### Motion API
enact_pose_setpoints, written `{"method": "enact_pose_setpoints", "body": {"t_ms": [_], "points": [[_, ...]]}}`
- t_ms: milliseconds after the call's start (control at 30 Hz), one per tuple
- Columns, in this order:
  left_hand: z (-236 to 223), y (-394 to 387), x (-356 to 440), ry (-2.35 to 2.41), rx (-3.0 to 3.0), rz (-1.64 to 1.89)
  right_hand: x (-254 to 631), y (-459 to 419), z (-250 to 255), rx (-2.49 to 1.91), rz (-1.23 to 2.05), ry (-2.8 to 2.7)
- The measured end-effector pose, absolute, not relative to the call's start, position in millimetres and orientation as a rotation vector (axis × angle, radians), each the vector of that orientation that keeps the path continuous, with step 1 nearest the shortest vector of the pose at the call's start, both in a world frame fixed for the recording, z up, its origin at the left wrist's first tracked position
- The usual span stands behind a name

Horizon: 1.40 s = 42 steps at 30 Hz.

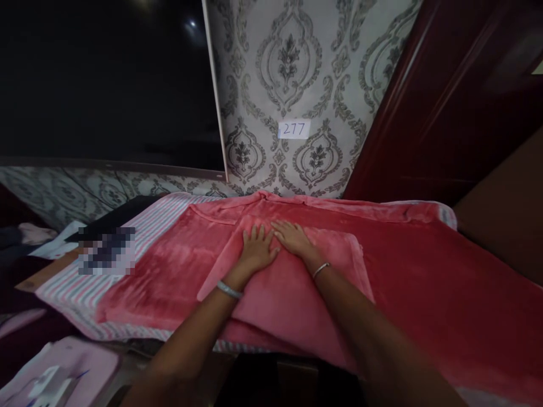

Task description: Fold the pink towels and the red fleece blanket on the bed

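Two bare hands are seen: left hand (257, 250), right hand (292, 237). Both are laid palm-down near the far edge of one folded pink cloth (292, 308), fingertips close together at the middle. Left fingers are spread wide, right fingers are held a bit closer; nothing is gripped by either, cloth is only pressed flat. One band is worn per wrist: pale band (229, 289) on the left, thin bangle (321, 269) on the right.

The folded cloth is set on one red plush blanket (432, 271); whether it is a separate piece or a flap of it cannot be told. One striped cloth (153, 229) is seen at the left and near edges of the blanket.

Writing: "277" is handwritten on one white slip (294, 129), fixed to the wall. No brand can be read; a patch at left is pixelated.

Surface/room: plush is creased along the far edge, where the wall is neared. Wall is covered in grey damask wallpaper (288, 68). One large dark screen (106, 85) is mounted at upper left, a light reflected in it. Right side is taken up by a glossy dark-red panel (419, 113). One pink plastic surface (95, 359) is seen at lower left, a blurred white item (51, 390) set on it.
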<state>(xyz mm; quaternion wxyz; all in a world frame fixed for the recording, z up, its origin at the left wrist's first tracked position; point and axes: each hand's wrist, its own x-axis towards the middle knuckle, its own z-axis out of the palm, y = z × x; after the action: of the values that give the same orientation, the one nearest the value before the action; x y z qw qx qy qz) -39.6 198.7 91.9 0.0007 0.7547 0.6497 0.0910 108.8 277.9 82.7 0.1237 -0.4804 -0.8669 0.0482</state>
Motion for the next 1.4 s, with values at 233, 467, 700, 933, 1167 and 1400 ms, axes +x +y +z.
{"method": "enact_pose_setpoints", "body": {"t_ms": [233,467,700,933,1167,1400], "points": [[68.1,184.5,-40.8,2.051,2.354,0.264,115.0,276.6,50.4,-1.370,0.046,-2.535],[59.1,146.1,-51.5,2.074,2.312,0.313,114.2,278.6,51.0,-1.358,0.043,-2.529],[48.9,81.0,-62.8,2.319,2.166,0.334,113.2,278.1,51.5,-1.349,0.067,-2.510],[49.9,42.4,-92.4,2.347,2.295,0.381,117.2,285.9,74.2,-1.270,0.271,-2.430],[113.6,100.0,-57.3,1.775,2.581,0.492,221.0,296.9,107.4,-1.178,0.312,-2.183],[112.6,186.6,80.0,1.464,2.717,0.199,267.2,269.4,71.4,-1.518,0.154,-2.317]]}}
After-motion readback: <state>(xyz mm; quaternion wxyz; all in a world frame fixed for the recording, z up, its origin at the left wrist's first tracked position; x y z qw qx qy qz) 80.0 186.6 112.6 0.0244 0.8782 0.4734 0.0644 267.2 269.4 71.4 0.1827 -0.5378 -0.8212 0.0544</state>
